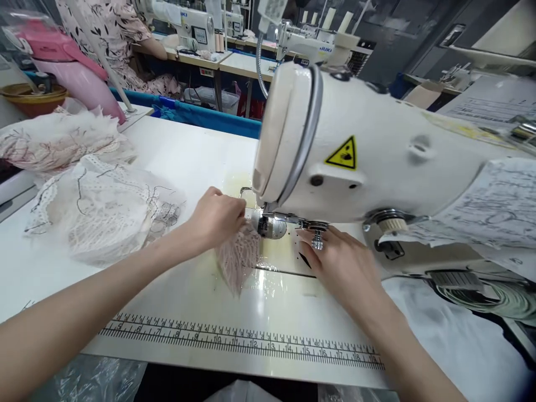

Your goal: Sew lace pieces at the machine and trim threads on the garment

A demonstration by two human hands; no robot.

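My left hand [220, 216] is closed on a piece of pale pink lace [239, 254], just left of the needle area of a white sewing machine [347, 151]. The lace hangs from the fingers over the bed, its lower end pointing toward me. My right hand [341, 257] reaches under the machine head, right of the needle area, behind the metal tension knob [317, 240]. That knob and the head hide its fingertips, so its grip cannot be made out. A small dark pointed shape [305, 260] shows beside its thumb.
Lace pieces with dark loose threads [100, 206] lie on the left of the table, with more lace [62, 137] behind. A pink bottle [69, 67] stands back left. A printed ruler [251, 343] runs along the front edge. Another person [113, 44] sits beyond the blue cloth trough [201, 114].
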